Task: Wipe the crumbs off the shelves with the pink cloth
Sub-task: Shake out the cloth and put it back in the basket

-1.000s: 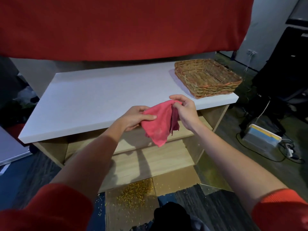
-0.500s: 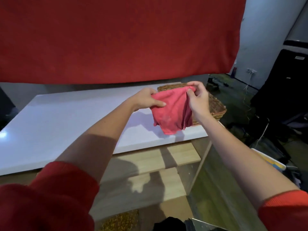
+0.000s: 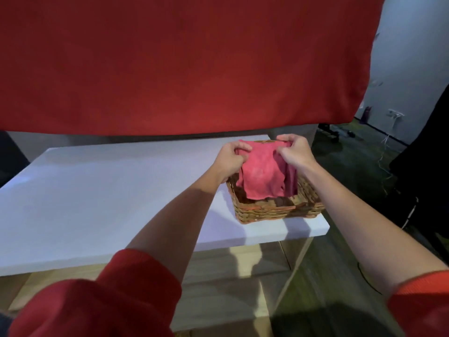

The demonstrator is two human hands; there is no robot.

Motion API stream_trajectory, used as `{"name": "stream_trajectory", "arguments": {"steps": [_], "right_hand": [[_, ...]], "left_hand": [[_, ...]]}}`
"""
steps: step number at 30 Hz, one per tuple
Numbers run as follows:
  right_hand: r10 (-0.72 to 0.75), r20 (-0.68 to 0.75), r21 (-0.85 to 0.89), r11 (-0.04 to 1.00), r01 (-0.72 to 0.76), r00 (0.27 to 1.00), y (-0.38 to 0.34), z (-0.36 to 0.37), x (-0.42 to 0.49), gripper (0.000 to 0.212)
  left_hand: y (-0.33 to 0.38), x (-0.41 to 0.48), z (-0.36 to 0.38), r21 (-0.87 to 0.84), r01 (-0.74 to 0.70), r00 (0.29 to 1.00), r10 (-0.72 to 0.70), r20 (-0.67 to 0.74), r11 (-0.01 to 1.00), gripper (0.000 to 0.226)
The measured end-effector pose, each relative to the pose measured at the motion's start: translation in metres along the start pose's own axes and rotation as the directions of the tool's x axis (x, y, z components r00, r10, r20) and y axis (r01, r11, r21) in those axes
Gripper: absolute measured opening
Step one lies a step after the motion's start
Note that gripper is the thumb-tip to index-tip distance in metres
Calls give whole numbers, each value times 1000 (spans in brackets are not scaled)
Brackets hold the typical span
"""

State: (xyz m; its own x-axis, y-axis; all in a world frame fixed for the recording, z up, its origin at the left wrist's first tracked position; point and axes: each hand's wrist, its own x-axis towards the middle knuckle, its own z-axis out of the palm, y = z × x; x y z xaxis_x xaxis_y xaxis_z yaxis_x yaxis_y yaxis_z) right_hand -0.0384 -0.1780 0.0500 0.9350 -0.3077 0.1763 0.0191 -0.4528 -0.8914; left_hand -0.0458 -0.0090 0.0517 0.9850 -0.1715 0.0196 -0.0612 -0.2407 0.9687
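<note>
The pink cloth (image 3: 261, 175) hangs over the wicker basket (image 3: 274, 211) at the right end of the white top shelf (image 3: 97, 195). My left hand (image 3: 230, 160) pinches the cloth's upper left edge. My right hand (image 3: 295, 152) grips its upper right edge. The cloth's lower part dips inside the basket. Below the white top, wooden shelves (image 3: 218, 288) show between my arms; no crumbs are visible on them here.
A red fabric backdrop (image 3: 182, 64) hangs behind the shelf unit. To the right, the floor (image 3: 359, 161) holds cables and a dark object. A wall socket (image 3: 396, 116) sits at the far right.
Both hands carried the cloth up from the front of the lower shelves and forward to the right, over the basket. The view tilted upward, so the crumb pile on the floor left the frame.
</note>
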Motion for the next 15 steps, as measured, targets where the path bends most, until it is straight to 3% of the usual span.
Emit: {"name": "stream_trajectory", "arguments": {"steps": [7, 11, 15], "right_hand": [[0, 183, -396, 915, 74, 983, 13, 4, 21, 53], [-26, 205, -409, 906, 109, 978, 18, 10, 23, 46], [-26, 160, -371, 925, 85, 987, 34, 19, 17, 35]], "left_hand": [[-13, 8, 9, 130, 65, 991, -78, 104, 989, 60], [-21, 10, 11, 223, 93, 970, -138, 198, 970, 69], [-31, 16, 11, 417, -17, 971, -84, 224, 909, 77]]}}
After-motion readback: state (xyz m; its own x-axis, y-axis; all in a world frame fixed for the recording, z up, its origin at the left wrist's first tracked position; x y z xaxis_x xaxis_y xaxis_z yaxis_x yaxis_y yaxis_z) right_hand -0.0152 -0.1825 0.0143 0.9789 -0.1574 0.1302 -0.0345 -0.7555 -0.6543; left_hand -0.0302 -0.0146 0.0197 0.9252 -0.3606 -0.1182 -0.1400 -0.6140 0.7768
